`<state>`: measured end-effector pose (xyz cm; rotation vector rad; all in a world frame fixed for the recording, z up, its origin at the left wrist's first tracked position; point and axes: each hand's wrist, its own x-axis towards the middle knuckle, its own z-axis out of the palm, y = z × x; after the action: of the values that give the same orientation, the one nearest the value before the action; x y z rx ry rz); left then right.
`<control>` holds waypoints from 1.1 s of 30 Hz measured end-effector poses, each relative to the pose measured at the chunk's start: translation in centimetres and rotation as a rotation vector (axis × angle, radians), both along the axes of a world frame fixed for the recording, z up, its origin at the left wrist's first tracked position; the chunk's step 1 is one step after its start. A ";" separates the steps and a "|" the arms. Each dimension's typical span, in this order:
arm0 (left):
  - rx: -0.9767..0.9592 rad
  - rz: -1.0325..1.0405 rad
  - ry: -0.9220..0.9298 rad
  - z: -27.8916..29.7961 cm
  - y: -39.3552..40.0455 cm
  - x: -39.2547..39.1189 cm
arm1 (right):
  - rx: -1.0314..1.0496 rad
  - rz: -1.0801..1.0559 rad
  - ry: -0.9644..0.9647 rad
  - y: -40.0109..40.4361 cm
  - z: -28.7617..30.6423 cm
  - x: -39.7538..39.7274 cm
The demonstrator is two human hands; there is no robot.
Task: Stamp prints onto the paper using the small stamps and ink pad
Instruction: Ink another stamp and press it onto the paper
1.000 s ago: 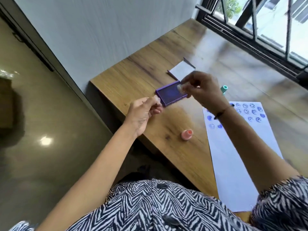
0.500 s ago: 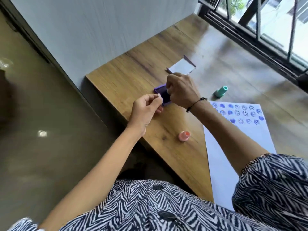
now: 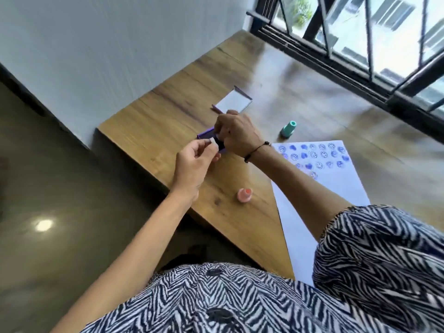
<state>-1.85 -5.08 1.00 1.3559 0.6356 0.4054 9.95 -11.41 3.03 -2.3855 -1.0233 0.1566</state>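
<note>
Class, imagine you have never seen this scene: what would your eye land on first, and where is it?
Most likely the two hands meeting over the purple ink pad near the table's left edge: the right hand curls down onto it, the left hand pinches a small white piece beside it. Next, the rows of blue prints on the white paper to the right. A teal stamp and a pink stamp stand apart on the wooden table.

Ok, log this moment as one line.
phase: inking stamp | right hand: over ink pad | left hand: pinches small white piece | paper: rows of prints | pink stamp, teal stamp: idle
</note>
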 end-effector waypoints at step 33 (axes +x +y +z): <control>0.879 -0.724 -0.047 0.6 -16.9 2.0 | -0.199 -0.430 -0.338 -21.6 -1.1 -0.1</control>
<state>0.15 -21.93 1.59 2.2774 -0.1517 0.1064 9.84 -32.98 1.88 -2.8165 -0.6281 -0.3254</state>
